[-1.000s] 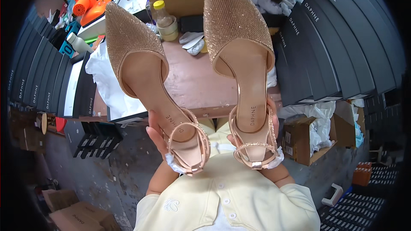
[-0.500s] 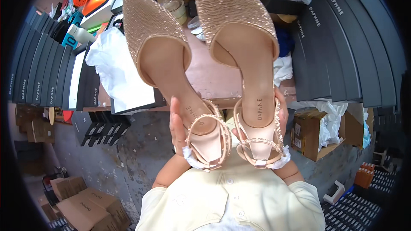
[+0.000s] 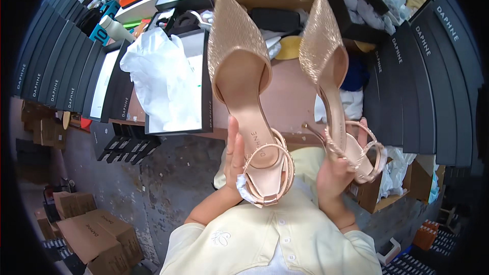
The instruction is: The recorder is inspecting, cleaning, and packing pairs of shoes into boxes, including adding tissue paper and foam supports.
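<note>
My left hand (image 3: 235,160) grips one glittery gold pointed heel (image 3: 248,97) mid-frame; my right hand (image 3: 333,170) grasps its mate (image 3: 326,71) at centre right. The mate tilts sideways; a loose hold could drop it onto the table (image 3: 290,97).

Left shoe (image 3: 244,97) beside right shoe (image 3: 331,81) — open box (image 3: 168,86) further left.

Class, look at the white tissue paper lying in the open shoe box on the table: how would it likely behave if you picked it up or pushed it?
The white tissue paper looks thin and crumpled, so it is probably floppy and very light. Pushed, it would likely crush or slide inside the shoe box rather than roll. Its thinness suggests it could tear easily.
</note>
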Demonstrator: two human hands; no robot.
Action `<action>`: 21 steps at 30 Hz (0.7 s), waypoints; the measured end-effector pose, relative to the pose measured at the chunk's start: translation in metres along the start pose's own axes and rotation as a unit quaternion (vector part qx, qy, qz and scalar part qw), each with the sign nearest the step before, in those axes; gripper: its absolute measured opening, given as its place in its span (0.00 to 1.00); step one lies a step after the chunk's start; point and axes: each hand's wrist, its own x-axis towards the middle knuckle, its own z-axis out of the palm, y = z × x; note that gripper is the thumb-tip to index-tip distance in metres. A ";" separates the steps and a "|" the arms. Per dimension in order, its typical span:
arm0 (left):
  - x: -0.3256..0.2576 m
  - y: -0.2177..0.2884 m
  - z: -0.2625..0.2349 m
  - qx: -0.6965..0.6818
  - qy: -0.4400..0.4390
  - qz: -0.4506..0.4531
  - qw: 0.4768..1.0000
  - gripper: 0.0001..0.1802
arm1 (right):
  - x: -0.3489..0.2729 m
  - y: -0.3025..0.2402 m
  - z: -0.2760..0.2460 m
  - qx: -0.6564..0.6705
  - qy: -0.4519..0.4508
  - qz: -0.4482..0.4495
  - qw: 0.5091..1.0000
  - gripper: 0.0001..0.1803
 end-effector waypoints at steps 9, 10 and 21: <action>0.026 0.010 0.002 -0.150 0.049 -0.171 0.973 0.36 | 0.021 0.007 -0.028 0.353 0.107 0.306 0.878 0.36; 0.035 0.014 0.003 -0.276 0.069 -0.198 0.938 0.38 | 0.021 0.007 -0.028 0.387 0.089 0.332 0.855 0.36; 0.042 -0.011 -0.012 -0.652 0.234 -0.292 0.660 0.42 | 0.020 0.013 -0.033 0.449 0.037 0.392 0.802 0.44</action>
